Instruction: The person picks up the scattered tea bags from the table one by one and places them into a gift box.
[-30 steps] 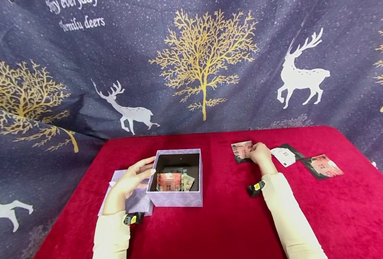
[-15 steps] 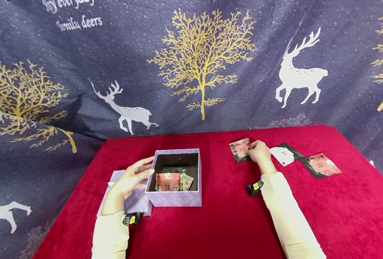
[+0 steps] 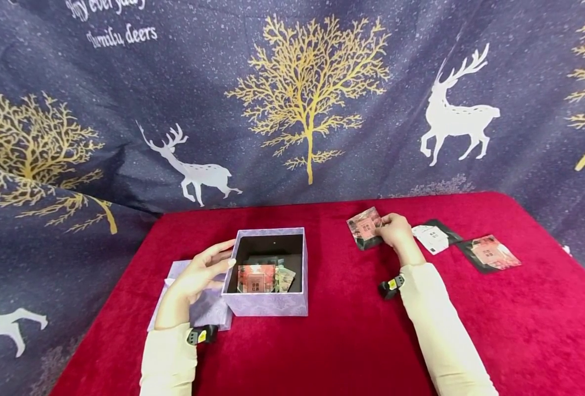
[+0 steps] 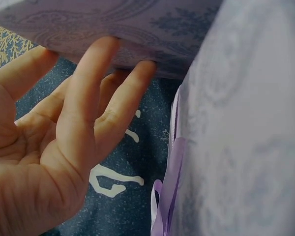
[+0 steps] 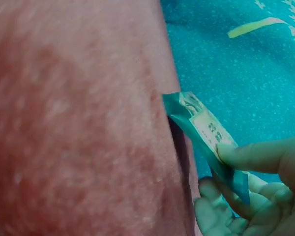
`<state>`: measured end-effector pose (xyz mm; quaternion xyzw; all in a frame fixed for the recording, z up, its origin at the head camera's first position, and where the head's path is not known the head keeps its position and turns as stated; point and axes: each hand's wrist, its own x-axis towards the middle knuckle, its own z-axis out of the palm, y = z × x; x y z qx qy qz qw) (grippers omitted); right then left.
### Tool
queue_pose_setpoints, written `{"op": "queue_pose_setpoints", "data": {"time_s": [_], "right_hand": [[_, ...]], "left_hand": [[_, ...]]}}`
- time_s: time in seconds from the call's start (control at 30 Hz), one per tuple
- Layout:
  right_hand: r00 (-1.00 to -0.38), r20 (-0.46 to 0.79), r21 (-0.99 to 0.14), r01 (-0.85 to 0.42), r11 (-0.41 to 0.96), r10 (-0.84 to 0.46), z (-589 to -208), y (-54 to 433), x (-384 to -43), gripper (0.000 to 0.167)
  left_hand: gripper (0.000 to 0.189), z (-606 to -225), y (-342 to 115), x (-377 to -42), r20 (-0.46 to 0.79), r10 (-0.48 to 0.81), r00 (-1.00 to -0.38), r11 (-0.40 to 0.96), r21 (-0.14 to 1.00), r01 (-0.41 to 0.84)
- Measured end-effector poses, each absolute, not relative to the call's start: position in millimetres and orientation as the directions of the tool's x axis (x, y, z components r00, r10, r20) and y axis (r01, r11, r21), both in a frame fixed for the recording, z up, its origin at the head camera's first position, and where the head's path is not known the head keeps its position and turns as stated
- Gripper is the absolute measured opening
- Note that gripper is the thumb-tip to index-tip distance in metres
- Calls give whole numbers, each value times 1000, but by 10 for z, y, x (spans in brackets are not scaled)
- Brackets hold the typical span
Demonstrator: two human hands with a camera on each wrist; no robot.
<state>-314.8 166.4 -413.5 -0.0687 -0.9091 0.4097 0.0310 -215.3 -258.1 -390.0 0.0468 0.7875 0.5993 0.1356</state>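
My left hand [image 3: 200, 278] rests its extended fingertips against the left wall of a lilac patterned box [image 3: 268, 304]. In the left wrist view the fingers [image 4: 130, 98] touch that patterned wall. Inside the open, black-lined box lie a red sachet [image 3: 257, 278] and a greenish sachet [image 3: 285, 279]. At the back right my right hand [image 3: 396, 231] pinches a flat red-and-black sachet [image 3: 364, 224] by its right edge. In the right wrist view the thumb lies on the labelled face of this sachet [image 5: 209, 132], which is tilted over the cloth, its far corner close to it.
Under my left forearm lies the lilac box lid [image 3: 210, 308] with a ribbon. Right of my right hand lie a white-and-black sachet [image 3: 433, 236] and another red-and-black sachet [image 3: 492, 253]. A red cloth [image 3: 342, 341] covers the table, before a dark blue hanging [image 3: 352, 176].
The sachet in my right hand has turned slightly, its far end rising and shifting left. The right hand has moved a little. My left hand and the box stay as they were.
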Motion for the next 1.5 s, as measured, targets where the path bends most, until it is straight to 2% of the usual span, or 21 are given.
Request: {"op": "queue_pose_setpoints", "data": {"time_s": [0.13,0.27,0.63,0.83,1.13,1.23,1.5], "right_hand": [[-988,-83,-876,133,464,127,-4130,1652,-3171,30],[-984,-145,-928,172,330,103,-4106,1633,-3178,30],[-981,-193,-969,195,155,28,-4039,1608,-3140,30],[-976,-215,-973,212,87,-29,-4014,1612,-3127,20],[-982,-177,-982,173,74,-58,-3963,1596,-3103,13],[-979,-185,-983,184,23,-89,-3935,1596,-3093,9],[-963,-143,-968,184,-171,-227,-3853,1571,-3066,12]], "left_hand": [[58,-3900,-2580,-2152,-157,237,-959,276,957,-88],[58,-3901,-2578,-2151,-154,238,-959,272,958,-86],[58,-3899,-2570,-2158,-152,241,-959,269,959,-85],[58,-3899,-2567,-2163,-157,241,-958,269,959,-89],[58,-3894,-2573,-2155,-161,238,-958,271,958,-93],[58,-3892,-2572,-2153,-159,235,-959,274,957,-92],[58,-3894,-2572,-2150,-156,235,-959,275,957,-89]]}}
